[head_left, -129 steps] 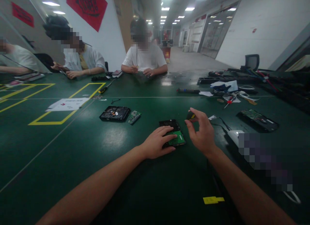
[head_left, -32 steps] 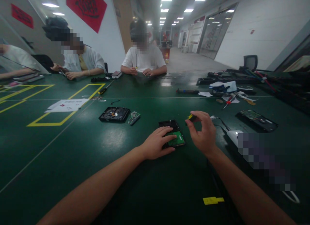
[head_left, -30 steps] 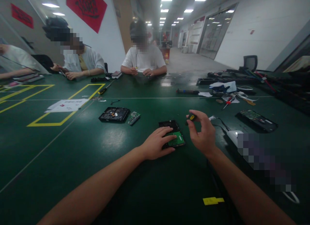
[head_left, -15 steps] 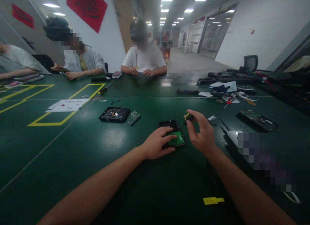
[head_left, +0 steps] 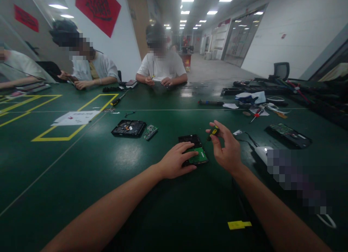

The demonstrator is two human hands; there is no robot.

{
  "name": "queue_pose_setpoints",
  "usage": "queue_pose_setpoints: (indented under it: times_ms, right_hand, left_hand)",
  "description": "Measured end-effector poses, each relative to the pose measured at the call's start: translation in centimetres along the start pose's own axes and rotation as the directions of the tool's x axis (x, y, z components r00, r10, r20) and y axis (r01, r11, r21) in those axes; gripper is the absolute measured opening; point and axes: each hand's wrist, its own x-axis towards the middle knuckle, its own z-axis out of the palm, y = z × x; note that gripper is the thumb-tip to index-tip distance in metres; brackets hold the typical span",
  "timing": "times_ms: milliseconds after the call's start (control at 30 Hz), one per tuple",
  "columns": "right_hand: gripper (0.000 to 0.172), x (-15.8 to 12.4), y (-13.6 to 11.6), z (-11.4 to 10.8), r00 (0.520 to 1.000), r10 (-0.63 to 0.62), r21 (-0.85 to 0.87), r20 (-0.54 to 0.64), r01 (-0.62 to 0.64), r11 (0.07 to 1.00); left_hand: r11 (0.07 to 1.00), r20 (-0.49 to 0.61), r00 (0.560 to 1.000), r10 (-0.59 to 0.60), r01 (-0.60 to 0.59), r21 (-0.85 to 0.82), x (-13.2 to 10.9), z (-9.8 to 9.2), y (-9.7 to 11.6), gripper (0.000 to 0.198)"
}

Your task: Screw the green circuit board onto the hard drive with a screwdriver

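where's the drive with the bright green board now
In the head view, the drive lies just right of centre on the table, partly under the left hand, with the right hand to its right.

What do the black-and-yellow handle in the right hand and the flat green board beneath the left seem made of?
Black-and-yellow handle: probably matte plastic or rubber; it looks dull. Flat green board: perhaps coated fibreglass, from its circuit-board green.
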Motion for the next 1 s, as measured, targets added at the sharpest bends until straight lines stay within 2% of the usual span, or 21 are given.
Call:
queue_pose_setpoints:
  times_ms: [200, 433, 633, 767, 900, 1000]
  right_hand:
    - [0.055, 0.1, 0.1, 0.0, 0.999, 0.013, 0.037, 0.03, -0.014, 0.999]
    - [0.049, 0.3, -0.3, 0.1, 0.996, 0.023, 0.16, 0.083, -0.037, 0.986]
    - [0.047, 0.4, 1.2, 0.1, 0.997, 0.065, 0.19, 0.044, -0.073, 0.979]
    - [0.048, 0.3, 1.7, 0.0, 0.996, 0.085, 0.191, 0.028, -0.089, 0.978]
    - [0.051, 0.1, 0.7, 0.0, 0.995, 0.069, 0.198, 0.071, -0.082, 0.977]
    - [0.046, 0.4, -0.2, -0.3, 1.0, 0.013, 0.084, 0.018, -0.015, 0.996]
  left_hand:
    - [1.0, 0.001, 1.0, -0.004, 0.004, 0.004, 0.0, 0.1, -0.1, 0.057]
    - [1.0, 0.005, 1.0, -0.011, 0.011, 0.02, 0.0, 0.0, 0.1, 0.056]
    - [1.0, 0.01, 1.0, -0.005, 0.005, 0.017, 0.0, 0.0, 0.0, 0.056]
    - [1.0, 0.011, 1.0, -0.009, 0.009, 0.003, 0.0, 0.0, 0.0, 0.057]
    - [1.0, 0.003, 1.0, -0.003, 0.003, 0.012, 0.0, 0.0, 0.0, 0.056]
    - [1.0, 0.002, 1.0, 0.002, -0.002, 0.015, 0.0, 0.0, 0.0, 0.055]
